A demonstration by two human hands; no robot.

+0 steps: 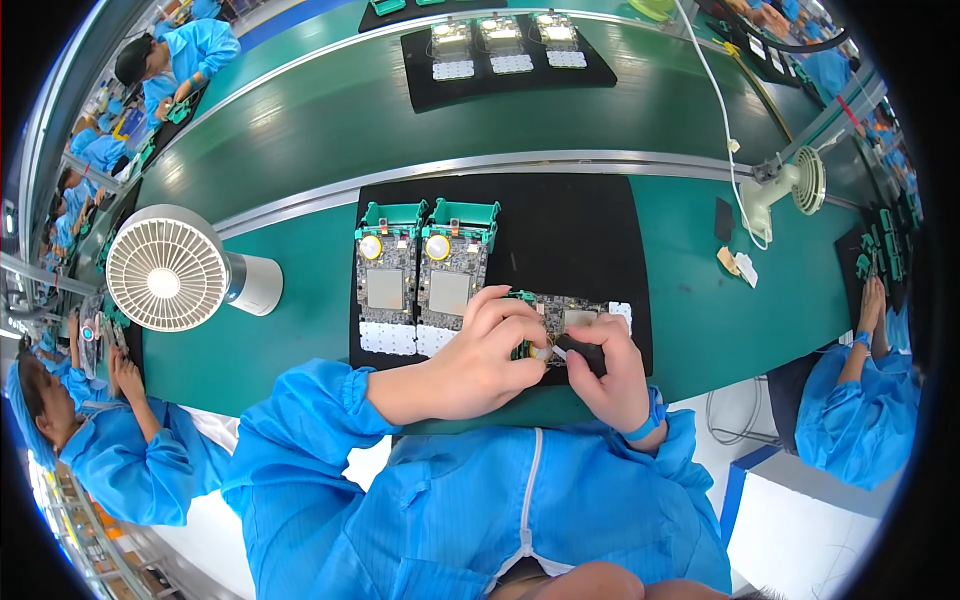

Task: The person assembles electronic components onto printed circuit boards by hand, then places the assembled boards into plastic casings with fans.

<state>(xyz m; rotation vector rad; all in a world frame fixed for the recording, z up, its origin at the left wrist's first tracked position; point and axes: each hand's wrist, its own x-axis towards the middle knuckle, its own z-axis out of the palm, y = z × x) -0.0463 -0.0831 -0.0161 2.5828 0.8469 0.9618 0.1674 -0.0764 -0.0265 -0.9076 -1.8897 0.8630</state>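
A circuit board lies sideways on the black mat in front of me, its white keypad end to the right. My left hand is closed around the board's left end, where bits of a green plastic holder show between the fingers. My right hand pinches a small black object with a pale tip, close to a round yellowish part at the board's near edge. My fingers partly hide that contact. Beside my left hand lie two similar boards, a left one and a right one, both with green holders.
A white fan stands at left, and a smaller fan is clamped at right by a white cable. Small scraps lie near it. Beyond a metal rail, a black mat carries three boards. Co-workers sit on both sides.
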